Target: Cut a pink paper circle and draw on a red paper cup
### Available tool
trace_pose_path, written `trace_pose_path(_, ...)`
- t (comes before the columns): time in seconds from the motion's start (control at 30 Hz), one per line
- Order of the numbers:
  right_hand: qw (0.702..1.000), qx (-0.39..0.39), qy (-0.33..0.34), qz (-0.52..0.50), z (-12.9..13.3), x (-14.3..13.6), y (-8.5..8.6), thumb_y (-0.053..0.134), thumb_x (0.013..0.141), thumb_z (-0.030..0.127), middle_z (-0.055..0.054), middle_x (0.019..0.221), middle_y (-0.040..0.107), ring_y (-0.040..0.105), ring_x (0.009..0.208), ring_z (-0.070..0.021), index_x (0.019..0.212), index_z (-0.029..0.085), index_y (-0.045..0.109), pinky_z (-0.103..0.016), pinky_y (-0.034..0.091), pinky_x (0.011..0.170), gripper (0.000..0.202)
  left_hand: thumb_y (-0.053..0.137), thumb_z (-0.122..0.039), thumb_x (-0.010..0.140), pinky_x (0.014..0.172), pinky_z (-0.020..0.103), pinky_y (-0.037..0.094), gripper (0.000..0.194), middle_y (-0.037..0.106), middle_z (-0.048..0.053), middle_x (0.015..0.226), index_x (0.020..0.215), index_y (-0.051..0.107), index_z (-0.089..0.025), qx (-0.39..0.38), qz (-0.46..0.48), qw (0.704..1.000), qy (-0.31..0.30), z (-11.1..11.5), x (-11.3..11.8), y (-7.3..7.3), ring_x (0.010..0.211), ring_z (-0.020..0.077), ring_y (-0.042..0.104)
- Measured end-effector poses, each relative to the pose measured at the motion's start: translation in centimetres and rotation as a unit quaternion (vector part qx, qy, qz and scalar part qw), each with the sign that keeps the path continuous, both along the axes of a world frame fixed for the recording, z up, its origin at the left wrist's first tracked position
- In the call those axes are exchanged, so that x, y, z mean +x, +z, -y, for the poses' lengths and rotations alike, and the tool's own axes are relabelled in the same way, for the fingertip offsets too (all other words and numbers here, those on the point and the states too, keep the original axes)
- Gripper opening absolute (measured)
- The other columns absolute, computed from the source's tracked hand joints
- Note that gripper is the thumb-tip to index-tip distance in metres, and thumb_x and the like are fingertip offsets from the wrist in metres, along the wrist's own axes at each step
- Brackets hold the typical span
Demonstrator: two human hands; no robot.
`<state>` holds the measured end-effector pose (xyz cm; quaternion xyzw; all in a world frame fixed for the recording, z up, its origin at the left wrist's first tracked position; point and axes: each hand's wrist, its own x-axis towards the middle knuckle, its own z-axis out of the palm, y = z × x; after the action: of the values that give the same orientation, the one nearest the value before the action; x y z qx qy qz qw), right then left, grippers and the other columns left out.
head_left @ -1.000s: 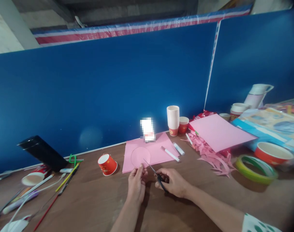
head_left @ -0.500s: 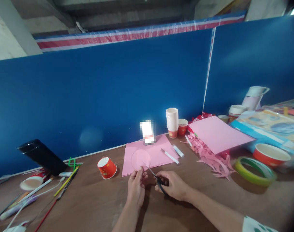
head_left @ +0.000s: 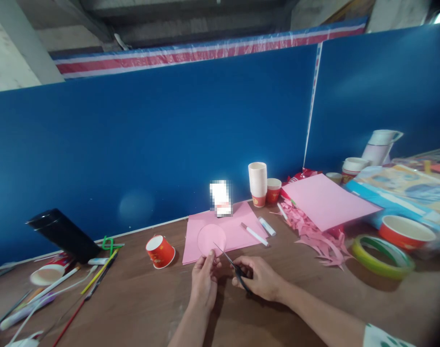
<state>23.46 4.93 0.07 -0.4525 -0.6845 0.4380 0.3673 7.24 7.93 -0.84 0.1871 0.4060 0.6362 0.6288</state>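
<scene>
Scissors (head_left: 239, 272) sit in my right hand (head_left: 258, 279), whose fingers are closed around the dark handles. Blades point up and away to the left, their tip overlapping the disc (head_left: 209, 236) in my view; I cannot tell whether they are parted or touching the paper. I have the left hand (head_left: 204, 279) pinched, thumb against fingers, on the near edge of that pink disc. The two hands are near each other but apart, over the table (head_left: 133, 303).

Behind the disc I see pink sheets (head_left: 238, 224), with a pen (head_left: 255, 234) lying across their right side and a tube (head_left: 267, 226) just beyond the pen. A bright, pixelated object (head_left: 221, 197) shows at their far edge; I cannot make it out.

To my left, a red cup (head_left: 161, 253) rests wide rim down, and well past it a black flask (head_left: 62, 236) leans near brushes (head_left: 101, 273). To my right of the sheets, a tall cup stack (head_left: 258, 183) stands beside smaller red cups (head_left: 273, 193). Farther right I get another pink sheet (head_left: 330, 200) above paper shreds (head_left: 323, 248), with a tape roll (head_left: 379, 271) near a red bowl (head_left: 406, 232).
</scene>
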Motion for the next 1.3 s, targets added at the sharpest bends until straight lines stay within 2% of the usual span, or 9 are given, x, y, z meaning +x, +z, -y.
trace_pose_path(1.3, 1.0, -0.01, -0.005, -0.01, 0.04, 0.02, -0.02, 0.063, 0.071, 0.03, 0.0, 0.071, 0.064, 0.051, 0.059, -0.0113, 0.093, 0.017, 0.065, -0.02, 0.039, 0.054, 0.026, 0.081, -0.022, 0.053, 0.05, 0.014, 0.046, 0.03, 0.061, -0.002, 0.06, 0.075, 0.064, -0.011, 0.006, -0.015, 1.0, -0.012, 0.12, -0.01, 0.03, 0.052, 0.0054, 0.056)
